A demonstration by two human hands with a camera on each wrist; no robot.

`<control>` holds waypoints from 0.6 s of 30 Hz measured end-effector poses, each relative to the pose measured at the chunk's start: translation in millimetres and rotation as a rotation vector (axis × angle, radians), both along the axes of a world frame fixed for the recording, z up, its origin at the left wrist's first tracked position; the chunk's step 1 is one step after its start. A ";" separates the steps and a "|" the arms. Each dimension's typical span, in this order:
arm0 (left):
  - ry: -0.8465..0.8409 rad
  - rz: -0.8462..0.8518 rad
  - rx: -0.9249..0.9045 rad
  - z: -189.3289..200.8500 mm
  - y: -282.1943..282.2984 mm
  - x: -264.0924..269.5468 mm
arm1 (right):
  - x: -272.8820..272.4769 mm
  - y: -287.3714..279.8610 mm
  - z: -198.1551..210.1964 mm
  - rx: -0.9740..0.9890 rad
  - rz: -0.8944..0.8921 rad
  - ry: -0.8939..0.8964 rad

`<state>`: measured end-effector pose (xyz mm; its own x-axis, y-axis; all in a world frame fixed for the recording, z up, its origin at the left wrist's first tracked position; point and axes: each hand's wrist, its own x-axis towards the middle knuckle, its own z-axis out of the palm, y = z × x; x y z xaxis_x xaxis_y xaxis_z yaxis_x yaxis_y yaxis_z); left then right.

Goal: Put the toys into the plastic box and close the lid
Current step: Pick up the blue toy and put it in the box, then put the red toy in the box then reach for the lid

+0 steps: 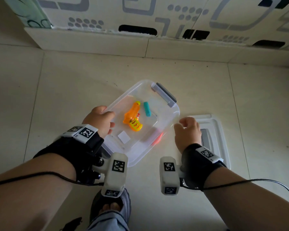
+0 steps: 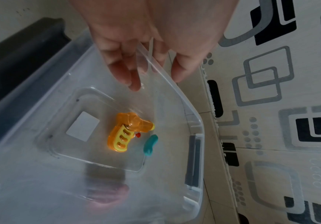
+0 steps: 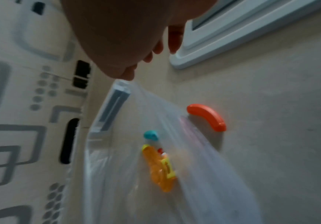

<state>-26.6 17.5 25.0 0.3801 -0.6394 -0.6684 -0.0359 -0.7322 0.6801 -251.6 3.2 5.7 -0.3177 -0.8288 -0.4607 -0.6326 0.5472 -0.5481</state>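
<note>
A clear plastic box [image 1: 177, 112] stands open on the tiled floor. Inside it lie an orange and yellow toy water gun [image 1: 132, 118] [image 2: 127, 131] [image 3: 158, 166] and a small teal piece [image 1: 147, 108] [image 2: 150, 145]. My left hand [image 1: 109, 117] [image 2: 155, 75] pinches the box's left rim, fingers inside and thumb outside. An orange-red curved toy [image 3: 206, 117] lies on the floor against the box's right side, showing through the wall [image 1: 158, 139]. My right hand [image 1: 184, 124] [image 3: 155, 53] hovers between the box and the lid [image 1: 218, 130] [image 3: 232, 30], fingers loosely curled, holding nothing.
The lid lies flat on the floor, right of the box. A grey latch handle [image 1: 165, 94] sits on the box's far end. A patterned wall [image 1: 157, 17] with a low ledge runs along the back. My sandalled foot [image 1: 112, 207] is just behind my wrists.
</note>
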 end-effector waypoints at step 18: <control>-0.068 -0.067 0.037 -4.0 -1.0 2.6 | 20.7 1.6 -58.7 0.514 0.607 0.189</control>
